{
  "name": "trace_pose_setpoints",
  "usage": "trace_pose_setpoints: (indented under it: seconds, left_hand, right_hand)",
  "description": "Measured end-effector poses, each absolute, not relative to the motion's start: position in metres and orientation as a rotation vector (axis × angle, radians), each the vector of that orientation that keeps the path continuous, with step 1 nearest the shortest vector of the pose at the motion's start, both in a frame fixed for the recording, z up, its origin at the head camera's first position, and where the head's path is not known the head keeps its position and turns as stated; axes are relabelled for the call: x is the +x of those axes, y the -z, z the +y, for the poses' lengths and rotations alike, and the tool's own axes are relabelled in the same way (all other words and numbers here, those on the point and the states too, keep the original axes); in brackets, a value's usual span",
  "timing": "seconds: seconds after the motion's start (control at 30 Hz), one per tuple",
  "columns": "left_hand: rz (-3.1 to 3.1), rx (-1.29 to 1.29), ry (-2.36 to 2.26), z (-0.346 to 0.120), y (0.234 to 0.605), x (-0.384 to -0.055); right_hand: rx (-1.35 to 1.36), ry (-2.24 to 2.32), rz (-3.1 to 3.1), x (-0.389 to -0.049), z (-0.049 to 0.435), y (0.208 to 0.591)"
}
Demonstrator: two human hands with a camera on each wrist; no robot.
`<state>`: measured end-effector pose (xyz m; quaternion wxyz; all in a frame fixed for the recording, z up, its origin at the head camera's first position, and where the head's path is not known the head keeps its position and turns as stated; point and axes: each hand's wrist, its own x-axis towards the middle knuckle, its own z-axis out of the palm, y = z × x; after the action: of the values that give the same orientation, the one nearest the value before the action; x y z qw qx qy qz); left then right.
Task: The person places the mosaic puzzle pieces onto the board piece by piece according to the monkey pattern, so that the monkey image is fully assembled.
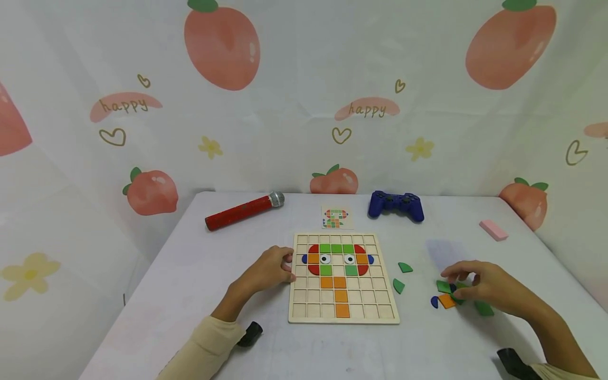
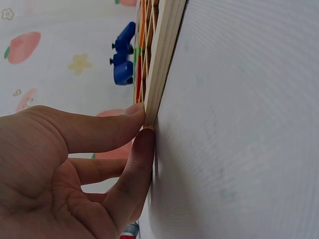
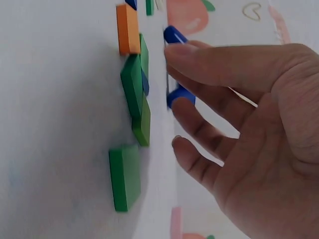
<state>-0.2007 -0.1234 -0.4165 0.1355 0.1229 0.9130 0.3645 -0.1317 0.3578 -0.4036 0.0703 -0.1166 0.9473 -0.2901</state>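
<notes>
A square wooden grid board [image 1: 315, 311] lies on the table, with red, green, orange and blue pieces set into a face-like pattern. At its left edge my left hand [image 1: 272, 268] grips the rim; in the left wrist view, the thumb [image 2: 107, 132] and a curled finger meet at the wooden edge. Over on the right, my right hand [image 1: 496, 287] hovers above a small pile of loose pieces, its fingers loosely bent and nothing visible between them. The pile includes an orange square [image 3: 128, 30], a green piece [image 3: 124, 177] and a blue half-round piece [image 1: 434, 302].
Two green quarter-round pieces [image 1: 398, 286] lie right of the board. Behind it are a small pattern card [image 1: 337, 217], a red microphone [image 1: 242, 212] and a blue game controller [image 1: 396, 205]. A pink block [image 1: 493, 230] lies at the back right.
</notes>
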Motion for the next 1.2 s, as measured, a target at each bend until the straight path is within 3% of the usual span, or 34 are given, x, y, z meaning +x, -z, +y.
trace_pose_setpoints:
  seconds: [1.2]
  left_hand:
    - [2.627,0.324,-1.055,-0.123,0.417,-0.202]
  right_hand:
    - [-0.218,0.883,2.804,-0.131,0.395,0.415]
